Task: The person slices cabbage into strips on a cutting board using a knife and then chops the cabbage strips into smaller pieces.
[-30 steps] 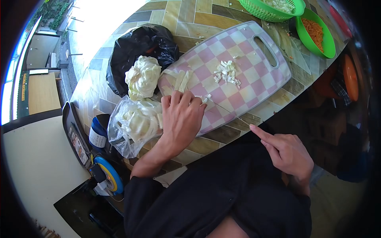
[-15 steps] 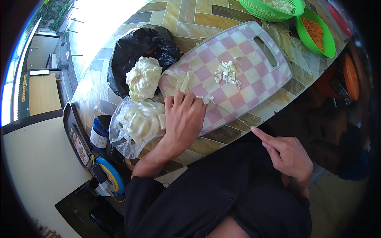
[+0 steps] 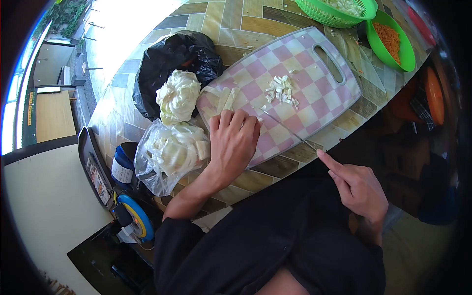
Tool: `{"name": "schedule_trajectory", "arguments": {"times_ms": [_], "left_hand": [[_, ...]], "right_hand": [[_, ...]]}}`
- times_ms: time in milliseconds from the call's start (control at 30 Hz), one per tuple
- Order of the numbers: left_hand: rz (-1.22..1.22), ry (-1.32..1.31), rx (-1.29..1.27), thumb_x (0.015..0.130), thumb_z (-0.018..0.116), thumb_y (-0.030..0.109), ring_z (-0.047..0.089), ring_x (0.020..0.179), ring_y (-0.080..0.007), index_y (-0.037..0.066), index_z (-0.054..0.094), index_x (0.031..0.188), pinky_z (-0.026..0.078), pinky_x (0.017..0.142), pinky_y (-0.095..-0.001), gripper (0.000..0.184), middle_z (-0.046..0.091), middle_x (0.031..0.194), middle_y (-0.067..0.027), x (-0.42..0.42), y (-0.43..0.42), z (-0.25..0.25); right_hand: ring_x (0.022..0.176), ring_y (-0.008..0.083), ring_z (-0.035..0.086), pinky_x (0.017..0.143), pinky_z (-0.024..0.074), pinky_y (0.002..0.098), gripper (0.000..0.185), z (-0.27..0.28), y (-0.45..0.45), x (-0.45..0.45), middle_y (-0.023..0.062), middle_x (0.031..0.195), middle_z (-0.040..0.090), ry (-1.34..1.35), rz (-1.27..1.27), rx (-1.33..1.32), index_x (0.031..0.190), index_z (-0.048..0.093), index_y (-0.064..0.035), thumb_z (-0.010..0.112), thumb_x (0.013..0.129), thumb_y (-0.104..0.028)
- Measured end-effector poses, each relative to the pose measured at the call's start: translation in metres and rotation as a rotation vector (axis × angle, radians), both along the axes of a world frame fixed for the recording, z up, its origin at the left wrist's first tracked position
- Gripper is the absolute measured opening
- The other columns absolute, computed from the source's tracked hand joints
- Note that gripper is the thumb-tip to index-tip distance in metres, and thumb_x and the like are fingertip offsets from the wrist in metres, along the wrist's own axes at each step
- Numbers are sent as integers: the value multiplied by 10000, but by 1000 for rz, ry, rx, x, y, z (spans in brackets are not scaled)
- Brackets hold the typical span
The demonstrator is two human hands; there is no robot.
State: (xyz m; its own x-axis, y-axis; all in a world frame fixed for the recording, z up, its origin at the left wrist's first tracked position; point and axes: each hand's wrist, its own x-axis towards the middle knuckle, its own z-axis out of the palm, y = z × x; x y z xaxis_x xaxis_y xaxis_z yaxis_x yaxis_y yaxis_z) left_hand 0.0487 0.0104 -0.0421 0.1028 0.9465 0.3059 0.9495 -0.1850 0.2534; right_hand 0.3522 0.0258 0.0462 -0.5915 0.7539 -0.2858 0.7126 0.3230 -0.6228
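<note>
My left hand (image 3: 233,142) is curled with its fingertips pressed down on pale cabbage strips (image 3: 227,99), which poke out beyond the knuckles. Those strips lie on a pink and cream checkered cutting board (image 3: 314,81). In my right hand (image 3: 359,189) is a knife (image 3: 290,130), its handle wrapped by the fingers and the index finger stretched along it. The thin blade slants across the board's near edge, its tip just right of my left fingertips. Small chopped cabbage pieces (image 3: 281,92) form a loose pile on the board past the tip.
Left of the board sit a cabbage head (image 3: 178,96), a black plastic bag (image 3: 152,73) and a clear bag of cabbage (image 3: 169,152). A green basket (image 3: 334,18) and a green bowl of shredded carrot (image 3: 410,56) stand at upper right. The table edge (image 3: 344,140) runs close to my body.
The knife has shifted up and away from me, showing more of its blade on the board. My left hand has slid slightly right and downward over the strips.
</note>
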Motion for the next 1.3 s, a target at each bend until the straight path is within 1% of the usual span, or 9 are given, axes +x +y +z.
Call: {"name": "schedule_trajectory", "arguments": {"times_ms": [100,267,567,767,900,967,1100,1200,1300], "left_hand": [[6,3,-32,899,817,181,598,954,-242,115,771,980,413,860,-413,114,665,974,-11,-1,-2,7],[-12,29,-76,890,819,175,606,969,-230,115,782,981,410,871,-409,115,678,986,-2,-6,-7,24],[-6,38,-101,905,802,170,604,958,-225,118,786,975,410,870,-407,89,673,955,2,-5,-6,17],[-1,41,-98,916,795,168,602,945,-229,111,779,984,409,865,-408,90,660,947,-3,-7,-5,16],[-13,33,-91,923,792,159,602,930,-232,108,774,992,413,855,-405,87,654,948,-13,-5,-3,14],[-21,8,-52,924,795,153,609,932,-236,105,771,999,419,854,-404,93,660,960,-18,-3,0,8],[-43,-79,72,917,808,130,632,922,-240,102,762,1027,434,825,-395,122,683,995,-28,-2,9,-6],[-62,-177,113,920,802,90,666,907,-262,77,750,1057,482,803,-395,148,706,1008,-53,-4,14,3],[-21,-267,153,934,781,52,692,877,-288,40,736,1077,530,783,-398,150,716,996,-87,-17,19,17]], "right_hand": [[601,327,627,587,502,471,626,6,1,-1,128,646,592,-22,50,-33,1570,562,-323,667,993,-103],[602,332,633,588,512,475,612,3,-1,-1,123,635,583,-15,52,-34,1569,560,-333,658,1004,-119],[574,354,629,580,523,492,599,4,-4,-10,126,623,577,-86,57,-72,1565,561,-345,640,1009,-140],[567,363,623,577,523,500,609,5,-8,1,132,621,575,-77,77,-48,1586,533,-345,629,1017,-152],[568,362,617,577,519,501,626,-2,-5,-8,141,624,567,-105,48,16,1598,519,-338,632,1015,-140],[567,359,609,576,509,499,629,-7,-4,-9,142,623,558,-104,10,80,1602,516,-330,628,1017,-127],[565,345,599,576,487,490,611,-4,2,-6,132,620,557,-13,-81,97,1594,533,-315,617,1024,-110],[563,336,594,574,481,484,604,4,3,-3,131,625,562,3,-83,87,1581,552,-313,622,1019,-102],[567,332,601,572,491,477,605,5,3,-2,128,629,569,5,-38,46,1571,564,-319,634,1010,-105]]}}
